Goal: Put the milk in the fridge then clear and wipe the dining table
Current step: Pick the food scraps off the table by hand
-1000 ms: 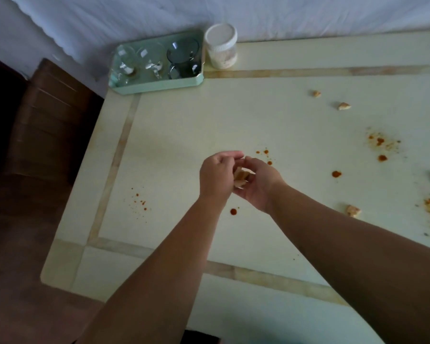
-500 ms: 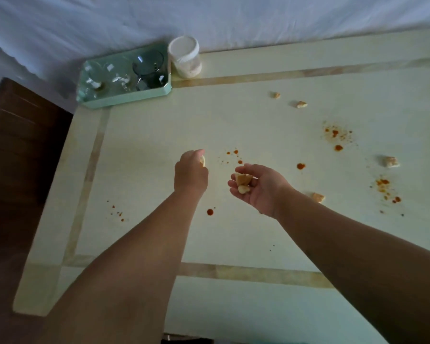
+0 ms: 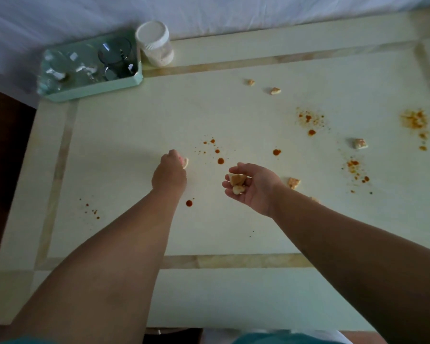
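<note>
I am in the clearing step: my left hand [image 3: 170, 175] pinches a bread scrap [image 3: 185, 162] in curled fingertips near the middle of the dining table [image 3: 134, 120]. My right hand [image 3: 253, 187], palm up and cupped, cradles the gathered pieces [image 3: 237, 182]. Next, I judge, the scrap goes into that palm, then the loose piece [image 3: 293, 182] at its 3 o'clock. The red splatters [image 3: 308, 119] toward 2 o'clock await wiping, and no milk is in view.

No text, label, brand or number can be read on the table [image 3: 233, 232], the jar [image 3: 155, 45] or the tray [image 3: 97, 91].
</note>
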The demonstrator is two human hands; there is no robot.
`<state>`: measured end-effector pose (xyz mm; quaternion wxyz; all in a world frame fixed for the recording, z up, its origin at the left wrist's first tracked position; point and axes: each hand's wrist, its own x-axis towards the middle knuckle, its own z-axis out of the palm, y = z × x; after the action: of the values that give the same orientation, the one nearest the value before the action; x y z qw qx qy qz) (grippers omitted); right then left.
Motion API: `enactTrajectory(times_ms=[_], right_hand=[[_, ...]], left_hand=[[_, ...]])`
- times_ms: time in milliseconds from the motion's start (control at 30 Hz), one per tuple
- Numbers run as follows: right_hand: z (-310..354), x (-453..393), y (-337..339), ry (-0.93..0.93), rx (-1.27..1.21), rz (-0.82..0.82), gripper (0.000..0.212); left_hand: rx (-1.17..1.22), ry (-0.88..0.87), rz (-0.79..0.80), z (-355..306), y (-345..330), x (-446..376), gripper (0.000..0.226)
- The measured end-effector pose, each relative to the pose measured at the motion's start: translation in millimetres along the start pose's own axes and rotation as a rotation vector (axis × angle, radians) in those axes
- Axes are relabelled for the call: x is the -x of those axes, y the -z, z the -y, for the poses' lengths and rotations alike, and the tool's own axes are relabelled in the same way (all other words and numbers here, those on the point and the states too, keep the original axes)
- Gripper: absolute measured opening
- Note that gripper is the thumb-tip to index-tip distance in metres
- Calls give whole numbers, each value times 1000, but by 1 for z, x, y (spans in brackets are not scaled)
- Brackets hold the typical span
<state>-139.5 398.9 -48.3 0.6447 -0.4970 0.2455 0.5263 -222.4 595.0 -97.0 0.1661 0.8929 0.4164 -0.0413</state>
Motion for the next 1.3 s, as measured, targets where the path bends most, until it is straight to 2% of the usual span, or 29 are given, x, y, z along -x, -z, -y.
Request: enactTrajectory(times_ms=[167,333,467,600,700,800,867,1033,1133,1300], right_hand=[[-8,5,6,-17,25,16,23],[-12,10,10,-15,60,7,23],[-11,15,8,2,70,17,23],[-11,21,8,21,79,21,24],[-13,26,9,27,83,13,25],[-13,34,8,45,106,2,24],[-13,41,6,62,135,-3,23],[-14,62,4,90,213,31,26],[-19,76,7,90,230,71,20],[-32,96,23,63,227,118,16]], left_hand=[[-8,56,22,0,2,4,23],[13,-3,-105,-6,7,5,27],[-64,1,14,-5,3,3,31],[-11,10,39,-5,-4,15,26],[111,92,33,-6,-8,27,25],[351,256,9,-15,-6,44,25],[469,306,-2,-28,-3,63,25],[714,274,-67,-69,0,122,27],[827,268,-147,-86,5,155,23],[843,198,-242,-107,16,200,22]])
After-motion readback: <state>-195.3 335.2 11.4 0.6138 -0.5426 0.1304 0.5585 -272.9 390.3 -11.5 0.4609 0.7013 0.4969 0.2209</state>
